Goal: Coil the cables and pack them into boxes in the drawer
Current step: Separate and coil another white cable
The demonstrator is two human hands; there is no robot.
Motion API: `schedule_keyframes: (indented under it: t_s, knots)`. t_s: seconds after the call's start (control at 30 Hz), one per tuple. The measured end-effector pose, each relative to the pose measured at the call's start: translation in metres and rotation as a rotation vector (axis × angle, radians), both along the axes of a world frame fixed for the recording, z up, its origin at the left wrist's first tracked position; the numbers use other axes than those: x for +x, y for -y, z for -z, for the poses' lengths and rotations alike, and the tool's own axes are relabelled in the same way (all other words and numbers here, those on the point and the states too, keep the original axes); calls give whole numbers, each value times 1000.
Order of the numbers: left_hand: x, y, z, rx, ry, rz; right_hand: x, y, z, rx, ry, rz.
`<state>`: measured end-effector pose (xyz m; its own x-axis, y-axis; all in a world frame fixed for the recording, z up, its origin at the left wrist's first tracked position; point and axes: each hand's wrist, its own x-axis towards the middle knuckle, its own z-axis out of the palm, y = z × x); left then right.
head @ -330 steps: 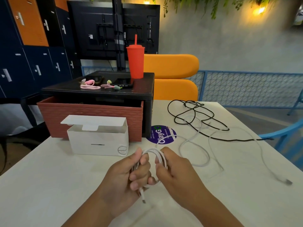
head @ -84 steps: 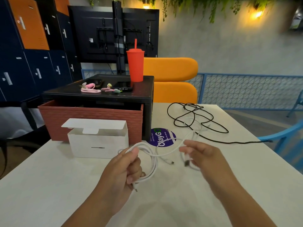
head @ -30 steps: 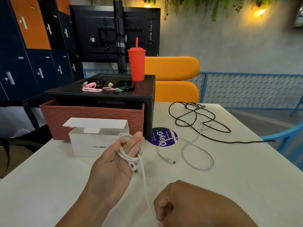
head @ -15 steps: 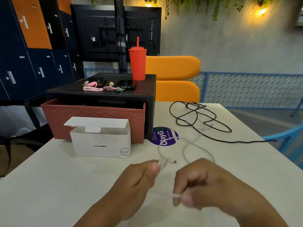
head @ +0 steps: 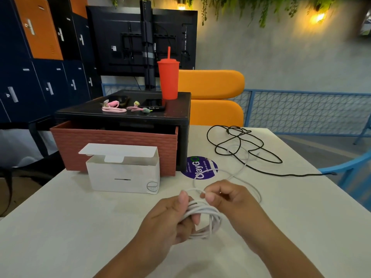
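My left hand (head: 172,217) grips a coil of white cable (head: 208,215) low over the white table (head: 80,227). My right hand (head: 230,199) pinches a strand of the same cable just above the coil. A second white cable (head: 241,165) lies loose behind my hands, crossing a tangled black cable (head: 243,145) at the table's right rear. A white cardboard box (head: 123,175) stands open, flap up, left of my hands. Behind it the terracotta drawer (head: 112,145) juts from a black cabinet (head: 140,113).
On the cabinet top are a red tumbler (head: 168,79) with a straw, small pink cables (head: 113,107) and a dark phone (head: 153,104). A purple round sticker (head: 200,167) marks the table. A blue chair (head: 349,173) stands at the right edge, an orange seat (head: 212,97) behind.
My hands have come together over the table. The left hand now holds a fuller coil of white cable, and the right hand has brought a strand up to it.
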<state>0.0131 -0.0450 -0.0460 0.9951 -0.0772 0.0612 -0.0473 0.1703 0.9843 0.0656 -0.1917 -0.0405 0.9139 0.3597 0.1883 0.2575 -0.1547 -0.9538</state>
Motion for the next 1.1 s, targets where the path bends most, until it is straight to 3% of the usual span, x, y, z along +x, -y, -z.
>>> schedule_keyframes:
  t_s: [0.13,0.3,0.5,0.67,0.83,1.1]
  knots:
    - [3,0,1,-42,-54,-100,-7,-9,-2,251,-317,-147]
    - [6,1,2,-31,-56,-160,-5,-5,0,410,-437,-307]
    - [5,5,0,24,-30,-225,-11,-11,0,256,-315,-261]
    - [9,2,-1,157,-93,-282,-12,-12,-1,-98,-58,-75]
    - [15,-1,0,82,-165,-339,-10,-6,1,-402,200,-5]
    - [16,-9,-2,-259,-237,-209,-2,1,3,-266,43,48]
